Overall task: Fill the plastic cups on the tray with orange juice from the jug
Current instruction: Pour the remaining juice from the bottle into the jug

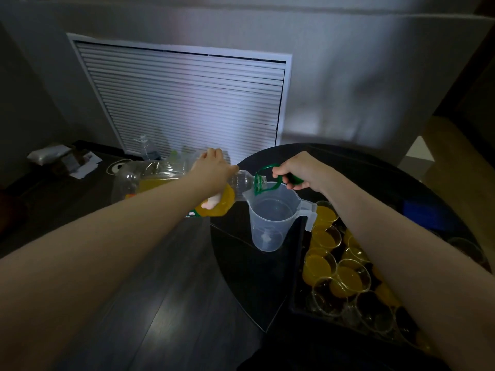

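A big clear bottle of orange juice (158,183) lies tipped on its side, its mouth over the rim of a clear plastic jug (273,218). The jug stands on the dark round table and looks nearly empty. My left hand (214,170) grips the bottle's shoulder. My right hand (300,170) grips the bottle's green carry handle (267,178) at its neck. To the right of the jug, a dark tray (297,295) holds several plastic cups: several filled with juice (318,266), others empty (375,314). My right forearm hides part of the tray.
The round black table (241,250) has its edge beside a dark wooden floor. A low dark surface at the left carries papers and a packet (51,153). Another clear bottle (147,149) stands before the louvred white panel on the wall.
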